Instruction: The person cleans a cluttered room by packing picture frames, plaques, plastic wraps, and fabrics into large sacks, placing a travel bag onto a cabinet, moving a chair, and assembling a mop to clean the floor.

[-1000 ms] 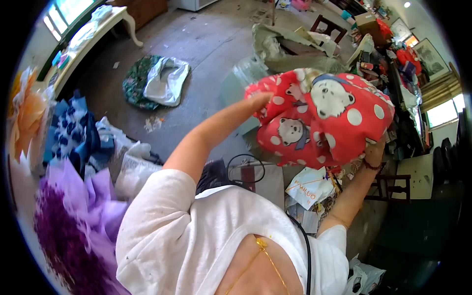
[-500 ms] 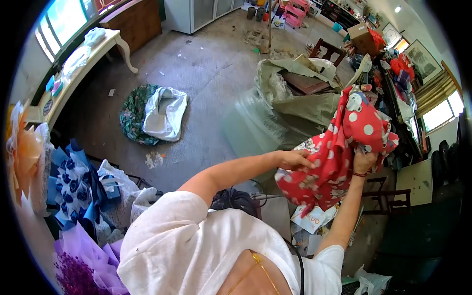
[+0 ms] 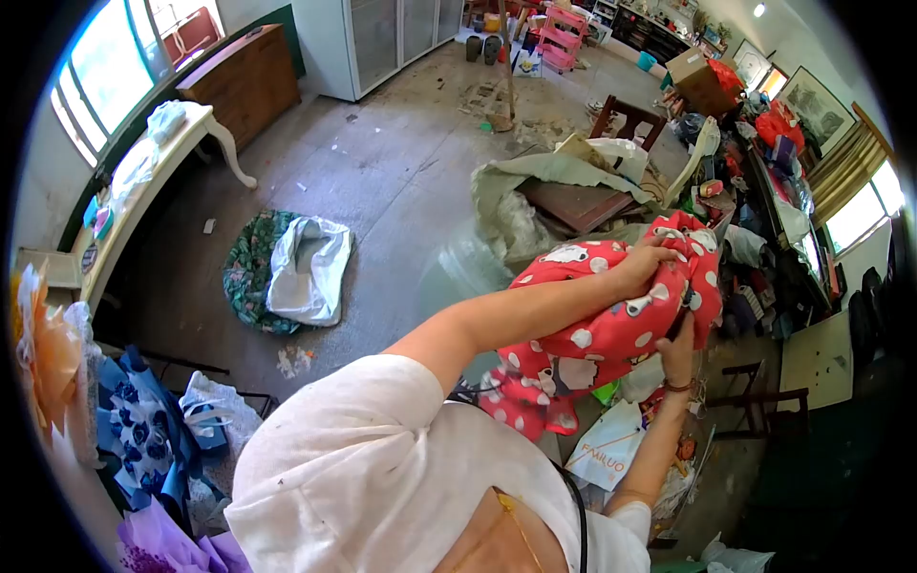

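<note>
A red cloth with white dots and cartoon figures [image 3: 578, 334] hangs bunched in front of me, to my right. My left hand [image 3: 648, 269] lies over its upper part, with the fingers closed into the folds. Lower down, my right hand [image 3: 677, 355] grips the near right edge of the same cloth, its thumb side pressed to the fabric. Part of the cloth droops toward my waist. Behind it stands a big pale plastic sack [image 3: 516, 181], holding a brown board [image 3: 578, 203] and is partly covered by the cloth.
A dark floral bag with a white lining [image 3: 310, 272] sits on the floor at left. Wrapped bouquets [image 3: 143, 411] and a cream table [image 3: 143, 177] line the left side. At right are a wooden stool [image 3: 764, 396], a white paper bag [image 3: 611, 444] and piled clutter [image 3: 750, 258].
My left hand has moved up and right across the cloth. The cloth has been turned and spread lower left, while my right hand has shifted slightly down and left.
</note>
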`<state>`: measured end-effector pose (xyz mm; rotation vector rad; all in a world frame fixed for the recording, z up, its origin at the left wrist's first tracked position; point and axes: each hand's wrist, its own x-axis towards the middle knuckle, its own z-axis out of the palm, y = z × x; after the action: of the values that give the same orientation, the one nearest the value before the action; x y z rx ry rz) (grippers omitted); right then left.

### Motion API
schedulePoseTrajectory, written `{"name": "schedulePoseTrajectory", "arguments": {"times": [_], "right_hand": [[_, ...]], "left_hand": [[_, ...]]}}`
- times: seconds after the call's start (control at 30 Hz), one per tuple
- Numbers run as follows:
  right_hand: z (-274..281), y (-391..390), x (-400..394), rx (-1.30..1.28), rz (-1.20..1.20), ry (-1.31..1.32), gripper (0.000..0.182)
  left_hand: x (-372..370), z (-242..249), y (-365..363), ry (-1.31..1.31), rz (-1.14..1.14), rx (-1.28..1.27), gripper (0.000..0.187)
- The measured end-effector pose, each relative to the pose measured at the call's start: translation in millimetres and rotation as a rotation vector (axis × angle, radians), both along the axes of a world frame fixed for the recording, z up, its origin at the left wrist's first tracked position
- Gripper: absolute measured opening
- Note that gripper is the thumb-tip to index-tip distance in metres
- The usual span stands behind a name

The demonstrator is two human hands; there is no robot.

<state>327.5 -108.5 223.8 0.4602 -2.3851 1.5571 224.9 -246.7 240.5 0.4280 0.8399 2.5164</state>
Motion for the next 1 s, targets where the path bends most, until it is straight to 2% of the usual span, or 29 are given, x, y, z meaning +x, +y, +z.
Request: {"name": "schedulePoseTrajectory", "arguments": {"times": [0.03,0.07,0.1,0.13,0.17,0.23,0.27,0.3,0.37,0.4,0.43,0.5,0.53,0.57,0.6,0.63,0.67,0.7,0.73,0.77,0.8,0.83,0.87,0.9,0.93,0.97,1.0], "right_hand": [[2,0,-13,0.005,0.001,0.005,0.094],[7,-12,-21,0.079,-0.142,0.049,0.090],[11,-18,-34,0.150,-0.281,0.089,0.086],[3,-16,-54,0.217,-0.419,0.160,0.078],[-5,-15,-73,0.213,-0.410,0.156,0.078],[-14,-12,-101,0.189,-0.526,0.233,0.070],[-9,-15,-113,0.301,-0.533,0.421,0.060],[-15,-14,-126,0.304,-0.530,0.415,0.060],[-52,1,-163,-0.152,-0.585,0.339,0.051],[-59,13,-184,-0.070,-0.660,0.286,0.042],[-67,25,-205,0.014,-0.730,0.230,0.035],[-75,54,-234,0.100,-0.712,0.474,0.023],[-17,-10,-210,-0.120,-0.628,0.626,0.022],[-56,49,-239,0.173,-0.757,0.553,0.032],[-51,55,-241,0.603,-0.931,0.500,0.031],[-45,60,-243,1.032,-1.095,0.480,0.030],[-32,46,-240,0.495,-1.092,0.461,0.026],[-21,30,-241,-0.044,-1.045,0.436,0.022],[-16,26,-249,-0.030,-1.053,0.432,0.022],[-14,21,-254,-0.191,-1.079,0.563,0.018],[-12,18,-260,-0.356,-1.094,0.693,0.014],[-10,16,-270,-0.349,-1.099,0.693,0.014],[-9,15,-278,-0.230,-1.111,0.844,0.013],[-7,11,-285,-0.106,-1.115,0.988,0.012],[-4,-1,-289,-0.094,-1.175,0.913,0.016],[-1,-14,-293,-0.079,-1.230,0.835,0.020],[-6,-17,-303,-0.130,-1.200,0.797,0.023]], "left_hand": [[-10,7,11,0.025,-0.036,0.121,0.037],[-10,19,16,-0.016,-0.090,0.130,0.042],[-20,23,22,0.055,-0.057,0.001,0.036],[-30,28,26,0.099,-0.091,0.003,0.034],[-39,34,27,0.140,-0.126,0.003,0.032],[-57,46,14,0.053,-0.335,-0.022,0.029],[-81,27,28,0.196,-0.358,-0.145,0.042],[-80,33,23,0.190,-0.357,-0.142,0.042],[-74,46,14,0.477,-0.225,-0.548,0.058],[-79,47,10,0.678,-0.102,-0.582,0.071],[-91,43,6,0.662,-0.109,-0.576,0.071],[-121,30,-8,1.093,0.175,-0.702,0.066],[-124,40,-41,1.018,0.095,-0.711,0.058],[-125,40,-69,0.699,0.120,-0.757,0.052],[-145,26,-99,0.949,0.518,-0.732,0.049],[-145,18,-130,0.538,0.470,-0.680,0.046],[-178,-33,-151,0.615,0.964,-0.938,0.048],[-190,-71,-180,0.495,1.141,-1.070,0.053],[-197,-115,-205,0.467,1.280,-1.182,0.059],[-186,-151,-221,0.146,1.229,-1.385,0.071],[-162,-159,-238,-0.101,0.790,-1.030,0.084],[-155,-181,-243,-0.332,0.543,-1.067,0.084],[-150,-208,-244,-0.552,0.290,-1.085,0.084],[-147,-220,-236,-0.766,0.259,-1.010,0.082],[-148,-232,-225,-0.978,0.225,-0.928,0.081],[-158,-257,-220,-0.982,0.220,-0.927,0.081],[-168,-288,-218,-1.008,0.181,-0.695,0.075]]}}
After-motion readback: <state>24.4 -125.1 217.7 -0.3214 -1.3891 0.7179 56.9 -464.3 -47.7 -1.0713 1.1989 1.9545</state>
